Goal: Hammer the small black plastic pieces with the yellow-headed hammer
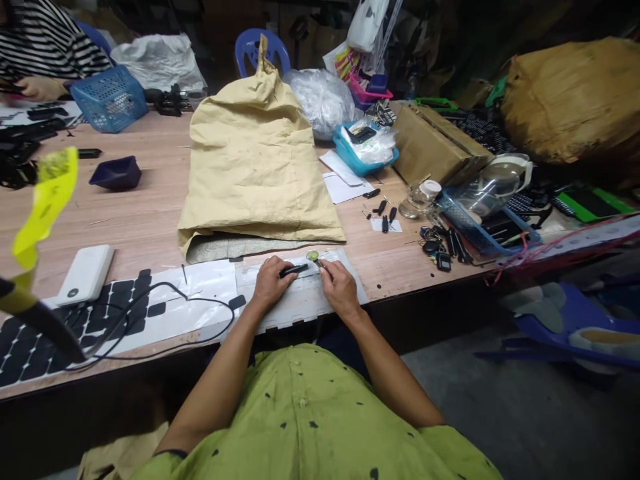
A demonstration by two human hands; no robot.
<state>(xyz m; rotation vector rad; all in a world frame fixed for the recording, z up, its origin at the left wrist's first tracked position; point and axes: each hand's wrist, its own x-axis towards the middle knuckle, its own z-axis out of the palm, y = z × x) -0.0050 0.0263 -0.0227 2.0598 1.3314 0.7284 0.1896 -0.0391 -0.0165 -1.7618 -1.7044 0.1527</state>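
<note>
The left hand (270, 281) lies knuckles up at the near edge of the wooden table (150, 213), its fingers curled shut on a slim black piece (295, 270) that sticks out to the right toward the other hand. The right hand (340, 288) is just beside it, fingers pinched closed on a small tool (320, 262) whose yellow-green tip (313, 255) sits close to the end of the black piece; whether the two touch cannot be told. Both hands rest on a white sheet (300, 307) that runs along the table edge. Left of them a black cable (200, 300) loops over the sheet toward a panel of black squares (115, 310), with a white power bank (85, 273) beside it. Just behind the hands lies a large tan cloth sack (257, 153). To the right stand a glass jar (417, 199) and a cardboard box (435, 143). At the far left a dark blue tray (117, 173) and a blue basket (110, 99) sit near another person's hand (43, 87).
</note>
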